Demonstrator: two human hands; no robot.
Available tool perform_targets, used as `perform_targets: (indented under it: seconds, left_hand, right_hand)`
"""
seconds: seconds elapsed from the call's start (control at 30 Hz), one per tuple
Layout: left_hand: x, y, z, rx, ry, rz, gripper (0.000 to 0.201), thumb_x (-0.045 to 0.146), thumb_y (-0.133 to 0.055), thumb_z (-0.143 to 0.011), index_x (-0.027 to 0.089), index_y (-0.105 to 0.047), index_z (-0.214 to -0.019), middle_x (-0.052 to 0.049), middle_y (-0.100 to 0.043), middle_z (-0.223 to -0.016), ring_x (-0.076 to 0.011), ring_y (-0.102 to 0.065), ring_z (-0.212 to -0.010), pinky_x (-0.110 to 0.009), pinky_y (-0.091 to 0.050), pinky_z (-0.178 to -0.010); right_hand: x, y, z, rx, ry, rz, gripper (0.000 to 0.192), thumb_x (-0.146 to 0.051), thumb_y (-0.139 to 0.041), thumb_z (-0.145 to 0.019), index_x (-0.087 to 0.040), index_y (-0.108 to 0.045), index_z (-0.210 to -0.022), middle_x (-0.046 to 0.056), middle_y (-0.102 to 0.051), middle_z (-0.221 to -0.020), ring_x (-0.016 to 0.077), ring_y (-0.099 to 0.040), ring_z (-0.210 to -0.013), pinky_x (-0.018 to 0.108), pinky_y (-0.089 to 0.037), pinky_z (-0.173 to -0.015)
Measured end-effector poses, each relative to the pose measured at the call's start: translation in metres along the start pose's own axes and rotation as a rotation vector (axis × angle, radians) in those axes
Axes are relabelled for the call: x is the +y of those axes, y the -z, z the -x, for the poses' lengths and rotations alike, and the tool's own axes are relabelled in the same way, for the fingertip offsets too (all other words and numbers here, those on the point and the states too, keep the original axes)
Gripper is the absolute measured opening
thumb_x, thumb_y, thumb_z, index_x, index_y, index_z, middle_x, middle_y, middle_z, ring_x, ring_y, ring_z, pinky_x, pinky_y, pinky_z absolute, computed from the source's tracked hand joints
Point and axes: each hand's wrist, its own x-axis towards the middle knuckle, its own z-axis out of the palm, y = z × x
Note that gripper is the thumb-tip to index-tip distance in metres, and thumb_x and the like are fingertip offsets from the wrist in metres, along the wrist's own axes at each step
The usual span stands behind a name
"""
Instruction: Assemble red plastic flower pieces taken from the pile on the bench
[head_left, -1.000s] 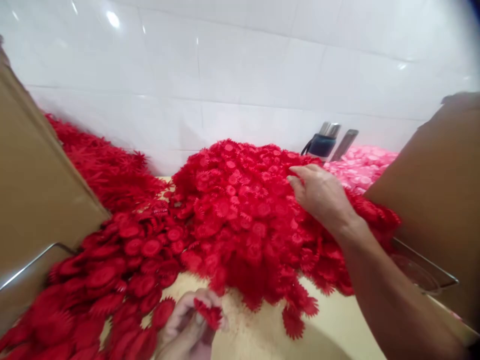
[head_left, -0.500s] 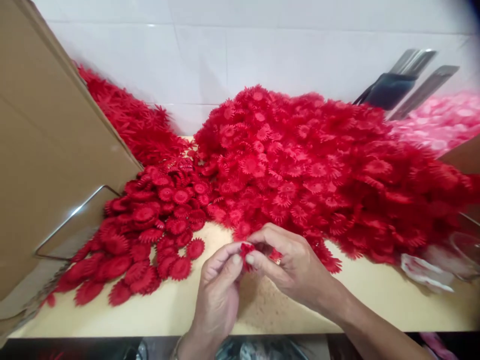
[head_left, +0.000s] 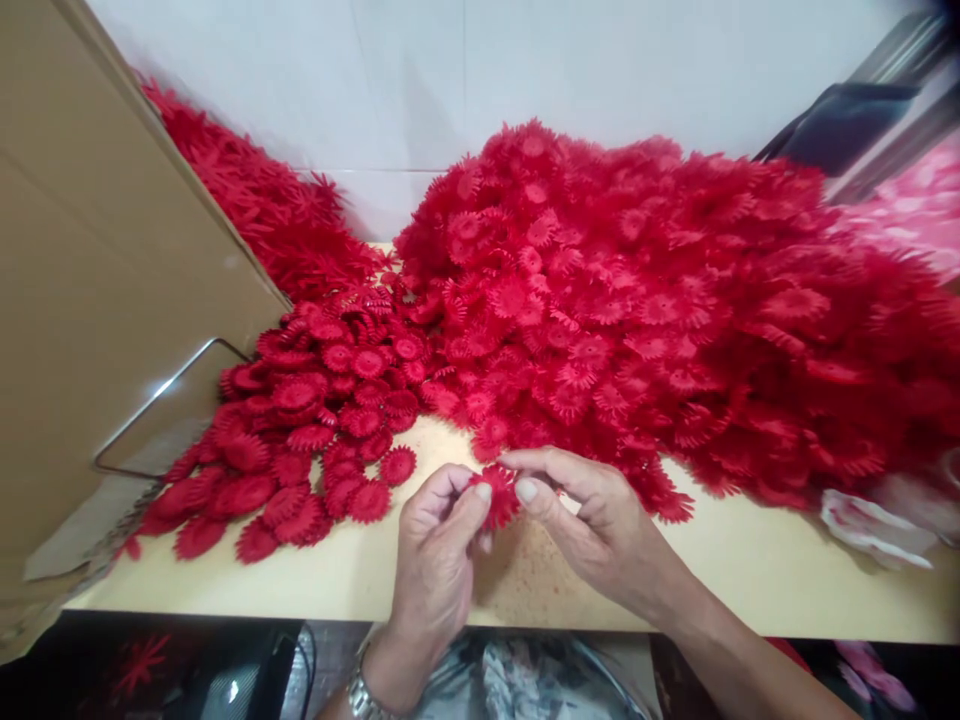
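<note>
Two hands meet at the near edge of the worktop [head_left: 750,590], left hand [head_left: 435,560] and right hand [head_left: 600,525] both pinched on one red plastic flower [head_left: 498,494]; behind them rises a big heap of red flowers [head_left: 645,310], a flatter spread of red discs [head_left: 315,420] to the left; a cardboard sheet [head_left: 97,280] leans at far left, pink flowers [head_left: 915,205] and a dark flask [head_left: 840,125] at far right; a white tiled wall [head_left: 465,70] backs the pale worktop.
</note>
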Motion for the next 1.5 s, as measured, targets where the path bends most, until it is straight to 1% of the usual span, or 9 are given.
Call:
perform_targets:
  seconds: [0.23, 0.4, 0.47, 0.63, 0.83, 0.97, 1.1, 1.17, 1.5]
  left_hand:
    - [-0.004, 0.000, 0.001, -0.018, -0.040, -0.045, 0.031, 0.033, -0.071, -0.066, 0.015, -0.050, -0.054, 0.006, -0.041, -0.049, -0.0059, -0.030, -0.047, -0.017, -0.024, -0.042]
    - [-0.005, 0.004, 0.003, -0.112, -0.023, -0.017, 0.033, 0.036, -0.070, -0.068, 0.015, -0.050, -0.052, 0.005, -0.041, -0.051, -0.0066, -0.032, -0.049, -0.017, -0.026, -0.044]
    - [-0.004, 0.006, 0.005, -0.140, 0.010, -0.001, 0.026, 0.037, -0.068, -0.070, 0.016, -0.057, -0.060, 0.003, -0.046, -0.054, -0.0069, -0.035, -0.048, -0.018, -0.027, -0.043]
    - [-0.002, 0.006, 0.007, -0.150, -0.027, -0.027, 0.017, 0.030, -0.072, -0.066, 0.016, -0.061, -0.066, 0.002, -0.052, -0.055, -0.0077, -0.043, -0.046, -0.019, -0.032, -0.043]
    - [0.003, 0.004, 0.005, 0.041, -0.013, 0.156, 0.018, 0.026, -0.074, -0.061, 0.017, -0.058, -0.061, 0.004, -0.050, -0.047, -0.0052, -0.040, -0.038, -0.016, -0.031, -0.040]
    - [0.012, 0.011, 0.001, 0.137, -0.169, 0.206, 0.014, 0.020, -0.072, -0.061, 0.018, -0.060, -0.067, 0.003, -0.058, -0.056, -0.0076, -0.046, -0.043, -0.019, -0.039, -0.044]
    - [0.013, 0.010, 0.001, 0.003, -0.062, 0.164, 0.010, 0.022, -0.070, -0.064, 0.016, -0.062, -0.068, -0.001, -0.063, -0.061, -0.0099, -0.053, -0.045, -0.021, -0.040, -0.045]
    - [0.011, 0.008, 0.000, -0.039, -0.012, 0.175, 0.006, 0.019, -0.066, -0.066, 0.016, -0.062, -0.068, 0.000, -0.062, -0.056, -0.0112, -0.054, -0.044, -0.022, -0.042, -0.047]
    - [0.007, 0.006, -0.002, -0.111, 0.167, 0.236, 0.009, 0.019, -0.055, -0.072, 0.013, -0.061, -0.074, -0.004, -0.064, -0.067, -0.0149, -0.058, -0.052, -0.028, -0.046, -0.053]
  right_hand:
    - [-0.002, -0.007, 0.008, 0.119, 0.013, 0.012, 0.014, -0.027, -0.057, -0.082, -0.017, -0.057, -0.093, 0.002, -0.059, -0.078, 0.0127, -0.056, -0.072, 0.024, -0.045, -0.066]
    - [-0.003, -0.004, 0.002, -0.067, 0.045, -0.044, 0.004, -0.021, -0.057, -0.082, -0.018, -0.057, -0.079, -0.001, -0.055, -0.072, 0.0100, -0.053, -0.067, 0.021, -0.041, -0.061]
    - [-0.002, -0.003, 0.001, -0.069, 0.037, -0.069, 0.008, -0.017, -0.053, -0.083, -0.017, -0.056, -0.075, -0.002, -0.053, -0.069, 0.0090, -0.051, -0.064, 0.020, -0.040, -0.059]
    - [0.002, -0.009, 0.005, 0.053, 0.057, -0.012, 0.013, -0.017, -0.047, -0.085, -0.018, -0.050, -0.072, -0.003, -0.047, -0.064, 0.0092, -0.045, -0.058, 0.022, -0.036, -0.055]
    - [0.006, -0.012, 0.009, 0.273, 0.075, -0.092, 0.013, -0.020, -0.043, -0.087, -0.020, -0.046, -0.074, -0.001, -0.046, -0.065, 0.0113, -0.045, -0.058, 0.023, -0.036, -0.051]
    - [0.013, 0.000, 0.009, 0.468, 0.003, -0.220, 0.006, -0.023, -0.046, -0.087, -0.022, -0.046, -0.082, -0.001, -0.046, -0.067, 0.0111, -0.044, -0.058, 0.022, -0.037, -0.048]
    - [0.015, 0.000, 0.009, 0.313, -0.027, -0.304, 0.005, -0.026, -0.049, -0.087, -0.022, -0.050, -0.084, 0.001, -0.051, -0.076, 0.0121, -0.048, -0.066, 0.023, -0.042, -0.057]
    - [0.015, -0.003, 0.009, 0.308, -0.073, -0.397, 0.006, -0.027, -0.050, -0.086, -0.022, -0.051, -0.083, -0.001, -0.051, -0.073, 0.0107, -0.048, -0.063, 0.022, -0.043, -0.056]
    - [0.023, -0.014, 0.008, 0.210, -0.184, -0.601, 0.015, -0.030, -0.056, -0.081, -0.021, -0.056, -0.093, -0.002, -0.055, -0.072, 0.0090, -0.052, -0.056, 0.022, -0.045, -0.053]
